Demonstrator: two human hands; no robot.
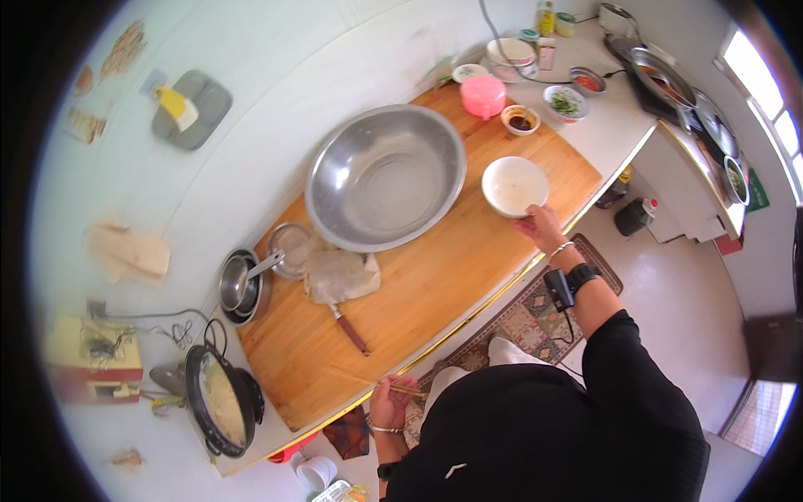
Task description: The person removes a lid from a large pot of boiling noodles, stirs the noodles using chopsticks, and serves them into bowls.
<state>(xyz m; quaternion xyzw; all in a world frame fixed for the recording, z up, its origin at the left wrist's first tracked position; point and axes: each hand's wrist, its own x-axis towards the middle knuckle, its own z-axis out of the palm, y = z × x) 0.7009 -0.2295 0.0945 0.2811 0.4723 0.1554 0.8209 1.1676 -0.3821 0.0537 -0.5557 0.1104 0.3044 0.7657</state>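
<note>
My right hand [543, 227] grips the near rim of a white bowl [513, 182] at the right part of the wooden board [433, 276]. The bowl's inside faces up, with a small faint spot at its bottom. Whether it touches the board, I cannot tell. Near the board's front edge, my left hand [390, 405] holds a pair of wooden chopsticks [406, 389], their thin ends pointing left over the board. A large steel basin [386, 179] sits behind, between my hands. Left of it lie a cloth [344, 276] and a knife with a brown handle [352, 336], its blade hidden under the cloth.
Steel bowls with a ladle [241, 285] stand at the left, behind a black electric pan [219, 401] holding pale food. A pink lidded container [483, 95], a sauce bowl [521, 120] and chopped greens [564, 103] stand at the right. Farther right is a steel pan [664, 78].
</note>
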